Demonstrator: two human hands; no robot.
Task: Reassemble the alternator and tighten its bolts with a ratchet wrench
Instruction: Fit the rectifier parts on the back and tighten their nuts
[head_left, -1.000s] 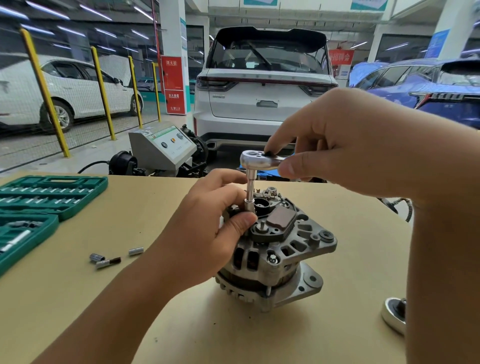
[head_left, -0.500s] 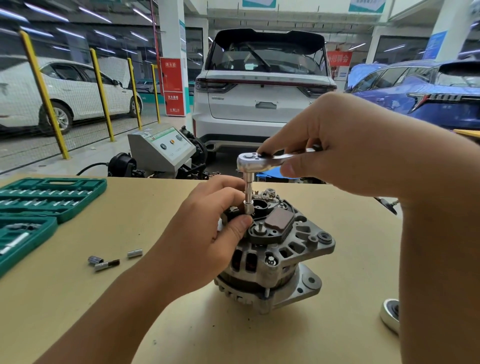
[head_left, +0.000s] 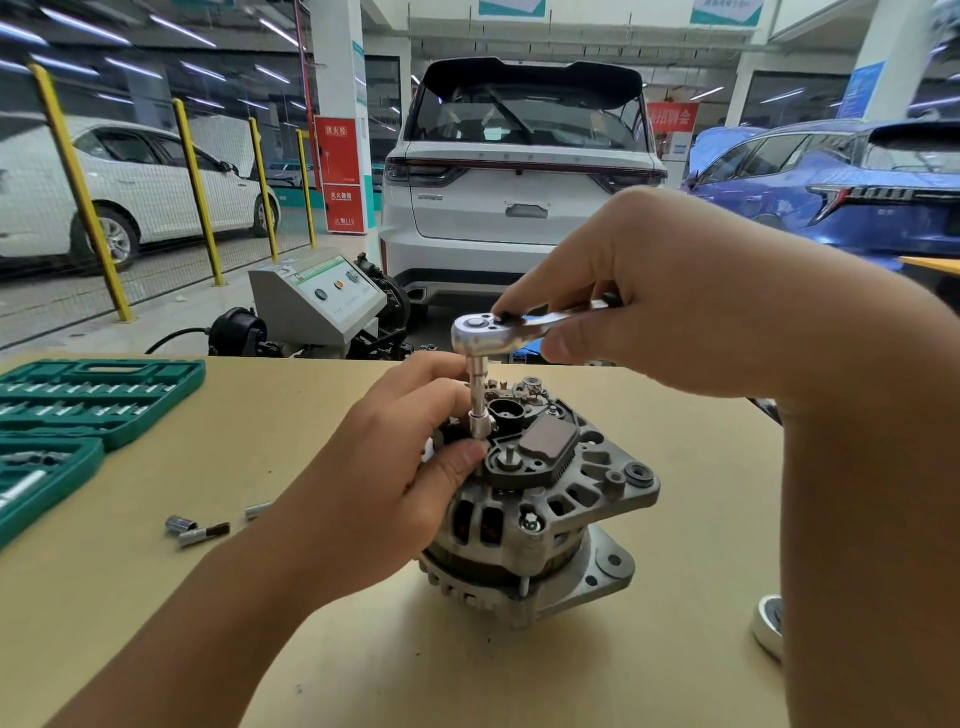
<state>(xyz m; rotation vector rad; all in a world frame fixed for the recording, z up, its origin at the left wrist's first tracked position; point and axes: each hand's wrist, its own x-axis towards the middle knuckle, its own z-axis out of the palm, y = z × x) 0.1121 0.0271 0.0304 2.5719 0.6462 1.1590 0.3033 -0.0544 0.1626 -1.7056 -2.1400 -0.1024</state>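
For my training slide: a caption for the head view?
Right hand turns ratchet wrench on alternator; left hand steadies the socket.

Glossy chromed ratchet wrench (head_left: 480, 335), matt cast-metal alternator (head_left: 540, 499), smooth matt tan tabletop (head_left: 156, 597), green plastic socket case (head_left: 98, 400).

Two bare forearms and hands are seen, with no sleeves, gloves, watch or rings worn on the parts in view. The left hand (head_left: 384, 488) is shown from its back, with short, plain nails on the thumb. The right hand (head_left: 670, 306) is seen likewise uncovered, its thumbnail trimmed and unpainted
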